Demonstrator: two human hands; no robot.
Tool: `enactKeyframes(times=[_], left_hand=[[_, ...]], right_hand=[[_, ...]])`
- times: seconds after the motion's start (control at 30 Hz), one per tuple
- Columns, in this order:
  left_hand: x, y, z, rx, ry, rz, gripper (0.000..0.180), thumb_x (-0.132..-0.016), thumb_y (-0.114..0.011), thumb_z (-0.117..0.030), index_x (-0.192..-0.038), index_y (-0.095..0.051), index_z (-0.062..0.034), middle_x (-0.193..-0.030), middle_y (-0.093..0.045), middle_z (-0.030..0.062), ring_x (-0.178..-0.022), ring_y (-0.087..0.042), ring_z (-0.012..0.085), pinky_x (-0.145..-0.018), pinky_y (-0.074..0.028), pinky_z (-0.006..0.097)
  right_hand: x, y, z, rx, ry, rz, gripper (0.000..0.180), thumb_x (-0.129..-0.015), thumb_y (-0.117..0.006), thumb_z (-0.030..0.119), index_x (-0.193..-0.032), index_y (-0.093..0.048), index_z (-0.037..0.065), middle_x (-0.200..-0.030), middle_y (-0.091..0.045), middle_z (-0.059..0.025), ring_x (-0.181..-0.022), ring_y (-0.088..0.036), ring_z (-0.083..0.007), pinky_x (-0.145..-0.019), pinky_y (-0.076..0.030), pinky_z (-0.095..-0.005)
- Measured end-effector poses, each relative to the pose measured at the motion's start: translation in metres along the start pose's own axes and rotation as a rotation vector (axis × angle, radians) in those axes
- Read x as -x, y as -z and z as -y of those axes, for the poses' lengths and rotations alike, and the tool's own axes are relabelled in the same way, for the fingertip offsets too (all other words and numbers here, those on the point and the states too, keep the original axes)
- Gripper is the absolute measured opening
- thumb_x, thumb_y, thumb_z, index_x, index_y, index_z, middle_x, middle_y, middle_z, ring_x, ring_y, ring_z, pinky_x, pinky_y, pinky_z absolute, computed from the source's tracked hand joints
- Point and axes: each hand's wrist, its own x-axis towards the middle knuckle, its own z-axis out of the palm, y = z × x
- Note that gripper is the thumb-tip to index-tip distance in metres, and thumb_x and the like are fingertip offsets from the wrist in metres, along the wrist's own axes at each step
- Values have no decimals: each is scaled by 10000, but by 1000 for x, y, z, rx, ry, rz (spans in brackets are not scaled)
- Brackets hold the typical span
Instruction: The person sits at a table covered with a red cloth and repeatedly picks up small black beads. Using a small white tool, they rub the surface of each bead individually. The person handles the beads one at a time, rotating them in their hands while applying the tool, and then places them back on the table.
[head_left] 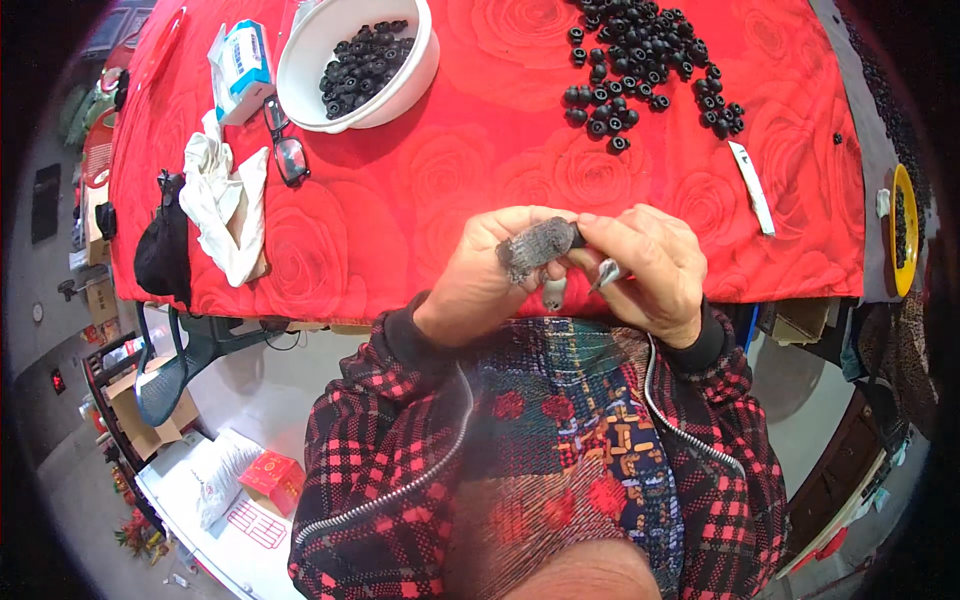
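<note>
Here the left hand [480, 275], thumb in grey knit, pinches a small black ring [577, 238] with the right hand [645, 265]; both together.

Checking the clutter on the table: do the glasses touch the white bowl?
Touching: in the head view the glasses have their upper end right against the bowl rim, no cloth between.

White-and-blue box [243, 65] left of bowl; red box [272, 478] on floor.
</note>
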Motion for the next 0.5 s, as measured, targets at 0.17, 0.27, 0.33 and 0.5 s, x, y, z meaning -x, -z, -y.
enactKeyframes(times=[0.17, 0.27, 0.33, 0.5], left_hand=[[10, -8, 6, -162, -134, -50, 196, -895, -570, -68, -1062, -591, 33, -869, -640, 62, -693, -585, 79, -587, -492, 212], [14, -11, 2, -174, -182, -88, 187, -881, -604, -78, -1034, -604, 30, -877, -637, 41, -732, -577, 69, -614, -484, 217], [18, -13, 0, -130, -216, -94, 171, -891, -592, -89, -1013, -616, 30, -875, -630, 42, -725, -569, 79, -606, -487, 226], [22, -13, 3, -196, -275, -46, 207, -908, -570, -107, -1053, -599, 37, -916, -591, 50, -700, -568, 98, -618, -473, 226]], right_hand=[[4, -5, 5, 72, 96, -107, 365, -637, -754, 91, -962, -624, -11, -582, -505, -36, -457, -482, -171, -423, -346, -310], [2, 8, 16, -66, -14, 47, 329, -673, -732, 57, -972, -606, 1, -627, -521, -59, -488, -496, -188, -452, -373, -314], [-2, 14, 25, -197, -254, 111, 314, -705, -695, 39, -998, -587, 3, -696, -540, -79, -550, -526, -196, -500, -401, -307], [-2, 19, 33, -435, -624, 136, 235, -849, -571, 53, -1072, -548, -16, -878, -587, -122, -740, -591, -201, -657, -457, -285]])
